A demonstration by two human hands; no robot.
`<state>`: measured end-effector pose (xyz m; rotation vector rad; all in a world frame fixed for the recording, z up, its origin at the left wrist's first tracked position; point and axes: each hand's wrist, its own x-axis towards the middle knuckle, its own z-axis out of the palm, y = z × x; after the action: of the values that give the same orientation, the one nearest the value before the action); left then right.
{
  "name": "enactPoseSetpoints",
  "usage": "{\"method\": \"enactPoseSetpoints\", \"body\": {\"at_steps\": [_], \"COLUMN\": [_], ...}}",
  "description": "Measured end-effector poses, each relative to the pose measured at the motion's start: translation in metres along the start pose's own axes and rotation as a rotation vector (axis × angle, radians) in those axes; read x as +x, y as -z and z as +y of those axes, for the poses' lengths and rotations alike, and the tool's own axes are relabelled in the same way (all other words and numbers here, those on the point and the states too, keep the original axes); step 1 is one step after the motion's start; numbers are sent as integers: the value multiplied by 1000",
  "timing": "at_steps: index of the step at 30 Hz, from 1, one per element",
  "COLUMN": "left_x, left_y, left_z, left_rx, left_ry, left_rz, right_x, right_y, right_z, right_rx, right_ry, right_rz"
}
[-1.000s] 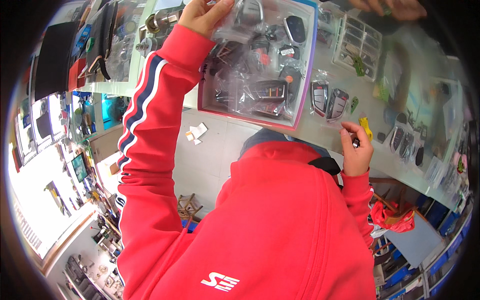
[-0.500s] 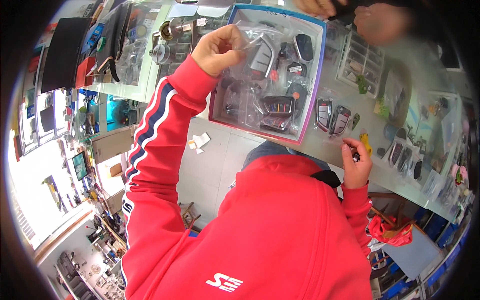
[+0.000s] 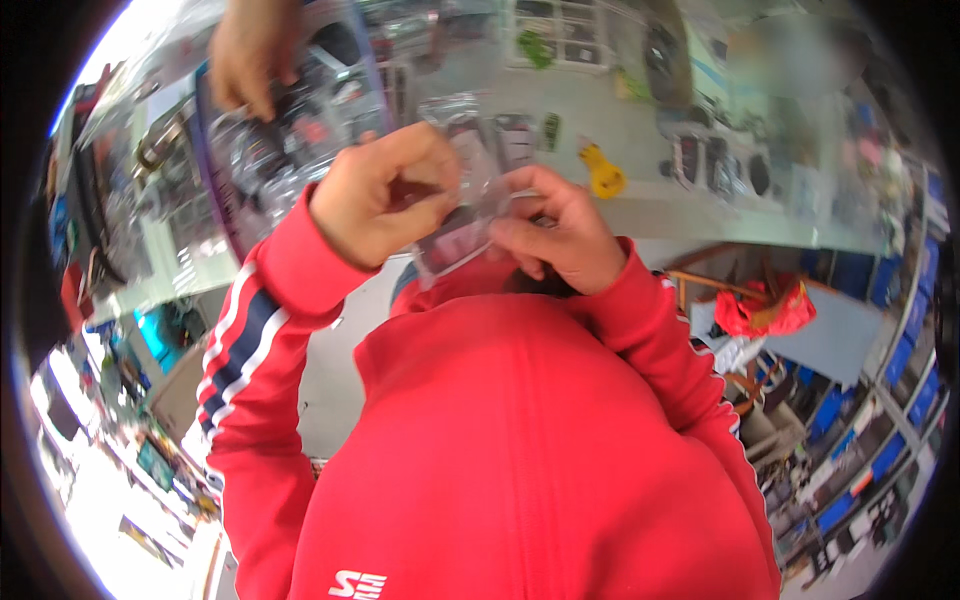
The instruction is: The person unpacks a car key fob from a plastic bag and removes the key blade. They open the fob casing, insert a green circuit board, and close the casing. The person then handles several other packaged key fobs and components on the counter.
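Close to my chest, a clear plastic bag (image 3: 489,192) with a dark key fob (image 3: 452,246) in its lower end is between my hands. My left hand (image 3: 390,195) pinches the bag's left side with closed fingers. My right hand (image 3: 568,232) grips its right edge between thumb and forefinger. A small dark object shows partly under the right fingers; its kind is hidden. Just beyond, a bagged key fob (image 3: 516,141) lies on the glass counter, with another bag partly behind my hands.
Another person's hand (image 3: 250,65) reaches into the purple-rimmed box (image 3: 217,190) of bagged fobs at left. A yellow item (image 3: 602,172) lies right of my hands. Farther right are several key fobs (image 3: 715,160). A divided white tray (image 3: 565,30) stands at the back.
My left hand has left the box with the bagged fob and come to my right hand, which now grips the bag too. Another person's hand has reached over the box. The view has shifted right.
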<state>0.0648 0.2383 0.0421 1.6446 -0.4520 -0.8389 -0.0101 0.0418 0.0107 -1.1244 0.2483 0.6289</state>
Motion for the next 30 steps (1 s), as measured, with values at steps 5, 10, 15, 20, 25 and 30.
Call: {"method": "enactPoseSetpoints", "body": {"at_steps": [5,10,15,20,25,30], "left_x": [11,27,45,42,29,19], "left_y": [-30,-62,-78,-90,-85,-95], "left_z": [-4,-23,-49,-75,-84,-77], "left_rx": [-107,-60,1016,1187,1122,1077], "left_ry": [66,-3,-293,-167,-182,-125], "left_rz": [-86,214,341,334,369,428], "right_x": [-21,-47,-65,-65,-55,-29], "right_y": [22,49,76,80,69,47], "right_z": [9,22,42,41,27,19], "right_rx": [63,283,448,629,576,559], "right_ry": [-97,-47,75,81,12,-74], "right_rz": [-43,201,581,644,542,470]}}
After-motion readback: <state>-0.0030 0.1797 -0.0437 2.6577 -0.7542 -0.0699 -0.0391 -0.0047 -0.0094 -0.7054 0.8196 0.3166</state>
